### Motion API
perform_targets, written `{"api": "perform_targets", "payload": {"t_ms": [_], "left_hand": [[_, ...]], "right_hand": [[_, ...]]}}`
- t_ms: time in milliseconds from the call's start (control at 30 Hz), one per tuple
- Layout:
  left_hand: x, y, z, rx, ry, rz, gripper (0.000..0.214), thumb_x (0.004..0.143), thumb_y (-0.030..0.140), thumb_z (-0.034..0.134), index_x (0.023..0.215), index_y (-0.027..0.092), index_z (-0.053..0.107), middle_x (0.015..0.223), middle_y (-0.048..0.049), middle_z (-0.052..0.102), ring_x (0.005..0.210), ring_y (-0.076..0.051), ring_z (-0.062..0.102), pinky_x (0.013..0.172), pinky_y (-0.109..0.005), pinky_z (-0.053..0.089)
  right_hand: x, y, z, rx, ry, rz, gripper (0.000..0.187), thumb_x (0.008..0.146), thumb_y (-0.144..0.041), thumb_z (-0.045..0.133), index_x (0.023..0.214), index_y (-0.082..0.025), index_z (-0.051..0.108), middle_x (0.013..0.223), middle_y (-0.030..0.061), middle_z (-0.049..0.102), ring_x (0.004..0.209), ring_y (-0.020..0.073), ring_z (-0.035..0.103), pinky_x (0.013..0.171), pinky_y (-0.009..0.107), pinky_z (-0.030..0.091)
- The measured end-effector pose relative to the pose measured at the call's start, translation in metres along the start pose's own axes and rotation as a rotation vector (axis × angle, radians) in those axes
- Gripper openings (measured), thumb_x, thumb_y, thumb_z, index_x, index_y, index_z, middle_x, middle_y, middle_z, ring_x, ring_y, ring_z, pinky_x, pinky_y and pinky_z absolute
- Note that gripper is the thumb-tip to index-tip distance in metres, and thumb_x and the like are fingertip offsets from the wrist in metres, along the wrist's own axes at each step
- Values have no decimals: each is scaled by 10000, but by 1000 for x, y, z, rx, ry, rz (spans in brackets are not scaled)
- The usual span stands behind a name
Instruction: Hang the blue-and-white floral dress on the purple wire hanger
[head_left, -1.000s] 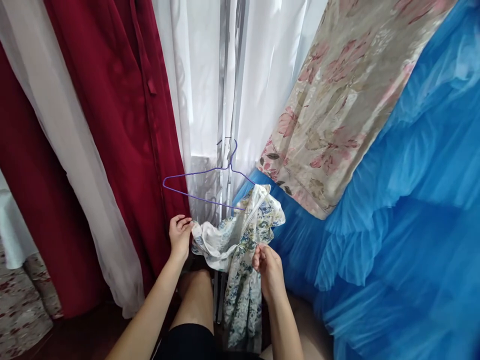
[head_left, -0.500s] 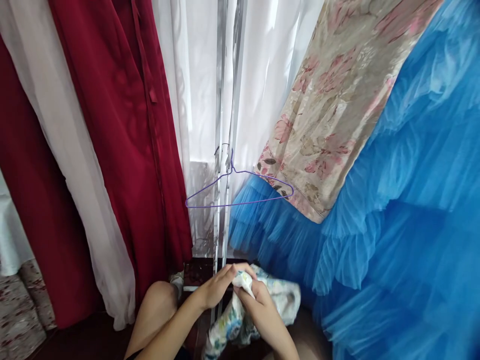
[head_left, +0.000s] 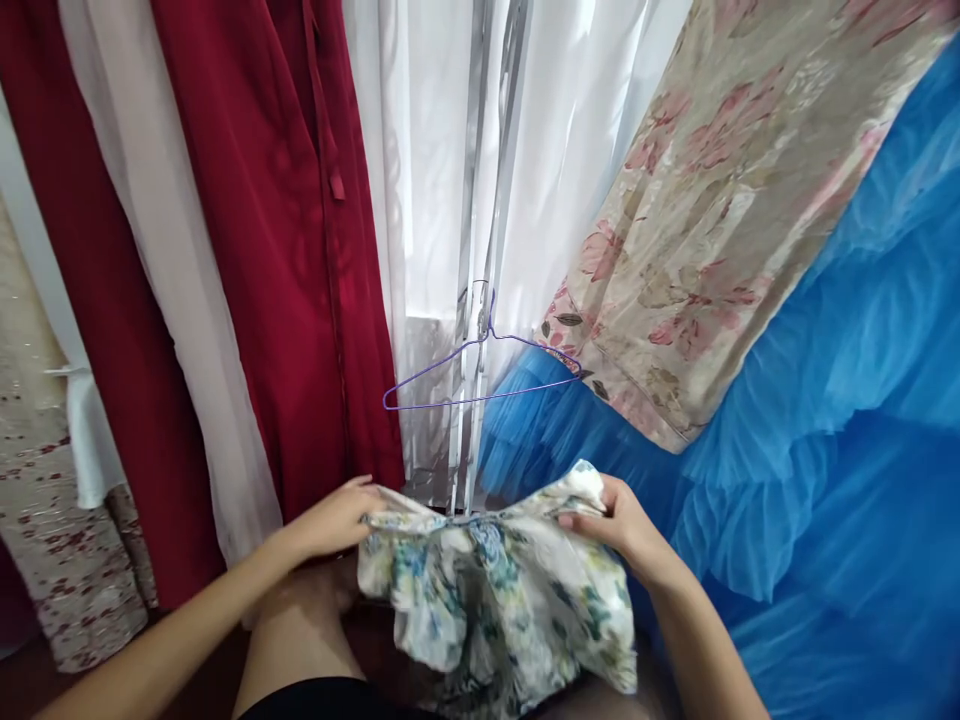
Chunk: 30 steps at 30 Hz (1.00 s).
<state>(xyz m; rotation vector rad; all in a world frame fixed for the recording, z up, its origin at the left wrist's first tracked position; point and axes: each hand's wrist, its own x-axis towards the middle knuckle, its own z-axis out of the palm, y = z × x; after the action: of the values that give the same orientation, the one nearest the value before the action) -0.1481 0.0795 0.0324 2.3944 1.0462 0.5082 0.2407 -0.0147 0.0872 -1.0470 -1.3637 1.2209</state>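
A white floral garment point(head_left: 502, 580) with blue, green and yellow print is stretched between my two hands above my lap. Its gathered upper edge sags in the middle and the cloth falls in folds below; whether it is a skirt or shorts cannot be made out. My left hand point(head_left: 341, 520) grips the left end of that edge. At the other end, my right hand point(head_left: 616, 520) pinches the cloth between thumb and fingers. Ahead of the garment, a purple wire hanger point(head_left: 480, 400) hangs bare from a metal upright point(head_left: 466, 430).
Dark red dresses point(head_left: 277, 250) and a pale sheer one point(head_left: 165, 220) hang at left. A beige floral dress point(head_left: 690, 220) and a ruffled blue tulle gown point(head_left: 847, 480) fill the right. White curtain-like cloth point(head_left: 431, 180) hangs behind the upright. My bare knee point(head_left: 300, 620) is at lower left.
My hands have moved apart from their bunched grip, spreading the floral garment wide between them. The view has shifted slightly, while the hanger stays on the upright.
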Motion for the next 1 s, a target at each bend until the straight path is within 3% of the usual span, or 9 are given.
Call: {"api": "perform_targets", "payload": {"t_ms": [133, 233, 367, 533, 667, 767, 833, 933, 1000], "left_hand": [[17, -18, -69, 29, 121, 4, 310, 908, 339, 503, 1058, 278, 768, 1150, -58, 748, 1100, -275, 655, 1081, -423, 415], [41, -24, -102, 18, 250, 4, 406, 940, 414, 446, 1189, 239, 716, 1241, -61, 717, 1163, -272, 638, 1065, -391, 437], [77, -18, -125, 107, 409, 22, 414, 957, 435, 405, 1115, 199, 706, 1174, -71, 728, 1098, -263, 656, 1015, -365, 466], [110, 16, -120, 182, 551, 75, 270, 922, 339, 462, 1044, 180, 642, 1036, -78, 709, 950, -245, 657, 856, -333, 501], [117, 35, -110, 252, 536, 144, 376, 901, 276, 487, 1254, 200, 591, 1153, -84, 686, 1036, -258, 653, 904, -345, 479], [112, 41, -108, 206, 446, 182, 380, 921, 279, 452, 1234, 192, 648, 1196, -73, 705, 1086, -261, 655, 945, -335, 472], [109, 44, -110, 133, 409, 183, 362, 915, 287, 460, 1160, 177, 702, 1143, -51, 735, 1039, -249, 672, 921, -312, 487], [107, 45, -118, -43, 413, 139, 311, 842, 284, 556, 1041, 160, 760, 1035, -40, 768, 951, -238, 693, 856, -301, 519], [106, 42, -127, -246, 385, 69, 258, 782, 293, 647, 951, 152, 780, 932, -54, 781, 859, -239, 707, 775, -307, 546]], "right_hand": [[76, 0, -16, -330, 116, -265, 322, 680, -227, 758, 994, -187, 701, 691, -31, 603, 571, 135, 474, 533, 243, 361], [130, 3, -22, -545, 220, -373, 525, 745, -249, 672, 1263, -169, 645, 825, 15, 676, 664, 168, 537, 630, 279, 429], [173, 11, -21, -709, 253, -349, 319, 728, -145, 561, 986, -166, 748, 845, 71, 735, 759, 209, 615, 703, 297, 446], [165, 25, -4, -756, 252, -342, 204, 706, -123, 512, 736, -175, 707, 673, 37, 696, 657, 189, 608, 607, 253, 393], [136, 24, -4, -775, 301, -368, 272, 726, -149, 495, 872, -194, 720, 753, 32, 718, 702, 203, 631, 632, 263, 415], [119, 16, -21, -752, 533, -415, 568, 737, -179, 529, 1301, -184, 593, 814, 45, 722, 670, 222, 616, 652, 303, 439], [117, 10, -40, -701, 691, -457, 734, 738, -207, 566, 1459, -147, 443, 927, 96, 739, 735, 247, 644, 700, 335, 470], [123, 2, -69, -629, 620, -474, 634, 718, -229, 572, 1344, -130, 587, 1167, 165, 716, 986, 294, 658, 835, 370, 487], [127, -4, -84, -586, 478, -423, 434, 719, -266, 573, 1105, -137, 724, 1068, 138, 748, 954, 297, 660, 807, 367, 498]]}}
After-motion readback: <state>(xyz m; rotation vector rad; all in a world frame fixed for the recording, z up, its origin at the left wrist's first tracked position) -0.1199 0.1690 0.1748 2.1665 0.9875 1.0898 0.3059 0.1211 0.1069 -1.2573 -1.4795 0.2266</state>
